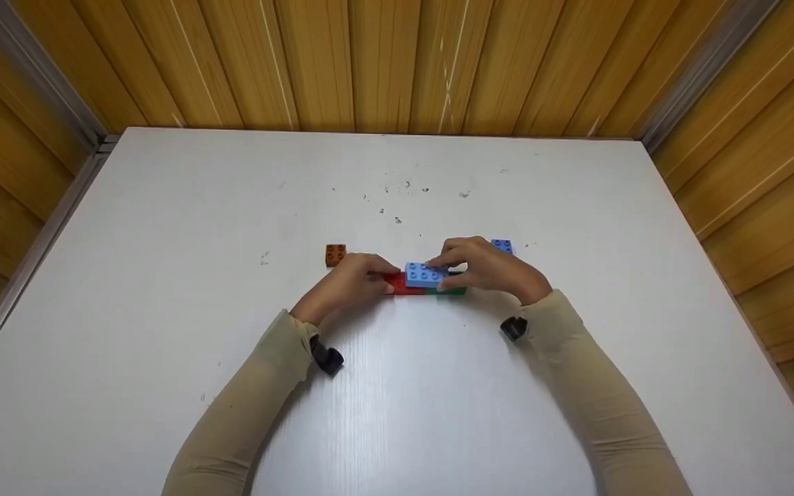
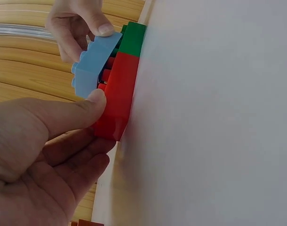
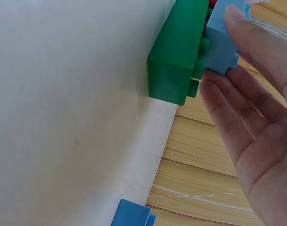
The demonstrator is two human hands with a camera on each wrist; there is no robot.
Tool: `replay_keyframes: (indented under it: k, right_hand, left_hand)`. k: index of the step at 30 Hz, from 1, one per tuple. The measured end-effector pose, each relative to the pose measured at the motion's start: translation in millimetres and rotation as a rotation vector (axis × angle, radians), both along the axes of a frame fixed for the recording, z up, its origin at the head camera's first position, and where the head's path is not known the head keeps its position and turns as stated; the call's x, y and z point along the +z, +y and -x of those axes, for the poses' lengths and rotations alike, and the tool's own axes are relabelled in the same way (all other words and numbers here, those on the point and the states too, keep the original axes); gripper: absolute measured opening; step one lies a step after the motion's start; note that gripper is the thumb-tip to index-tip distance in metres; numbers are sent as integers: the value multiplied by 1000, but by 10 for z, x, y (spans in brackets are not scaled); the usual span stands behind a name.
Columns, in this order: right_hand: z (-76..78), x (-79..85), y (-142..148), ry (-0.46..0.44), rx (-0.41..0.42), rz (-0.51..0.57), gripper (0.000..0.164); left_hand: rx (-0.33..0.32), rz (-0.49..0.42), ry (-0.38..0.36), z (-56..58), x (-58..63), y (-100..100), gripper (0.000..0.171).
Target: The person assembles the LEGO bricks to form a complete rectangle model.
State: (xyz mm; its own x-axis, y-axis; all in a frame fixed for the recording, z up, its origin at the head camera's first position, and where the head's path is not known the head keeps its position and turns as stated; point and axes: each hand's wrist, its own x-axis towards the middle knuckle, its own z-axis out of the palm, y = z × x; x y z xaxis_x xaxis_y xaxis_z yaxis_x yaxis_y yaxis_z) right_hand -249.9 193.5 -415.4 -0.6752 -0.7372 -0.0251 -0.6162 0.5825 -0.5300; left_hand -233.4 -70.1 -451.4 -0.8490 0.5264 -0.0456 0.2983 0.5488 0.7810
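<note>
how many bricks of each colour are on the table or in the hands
Red brick: 1
Green brick: 1
Orange-brown brick: 1
Blue bricks: 2 (larger light blue brick, smaller blue brick)
Total in view: 5

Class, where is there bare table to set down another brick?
Bare table lies between the left sleeve and right sleeve, and outside each. Crowded: around the left hand, right hand, red brick, green brick and light blue brick.

Leaving passage over tabletop [image 1: 411, 386] in front of and beyond the light-blue brick [image 1: 426, 277], but meeting red brick [image 2: 119, 94] and green brick [image 3: 176, 52] beneath it, left hand [image 1: 352, 284] and orange brick [image 1: 335, 255] leftward, right hand [image 1: 490, 269] and small blue brick [image 1: 502, 245] rightward.
</note>
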Motion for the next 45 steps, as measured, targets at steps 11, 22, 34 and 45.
replay_keyframes:
  k: [11, 22, 34, 45]
  right_hand:
    - [-1, -3, -25, -39, -22, -5, 39]
    - [-7, 37, -30, -99, -34, -8, 42]
    - [-56, 146, -194, -54, -79, -121, 35]
    - [-78, 170, -243, 45, -21, -160, 38]
  left_hand:
    - [0, 15, -5, 3, 3, -8, 33]
    - [6, 20, 25, -2, -9, 2, 32]
    - [23, 11, -13, -7, -11, -8, 32]
    - [20, 10, -20, 4, -9, -3, 32]
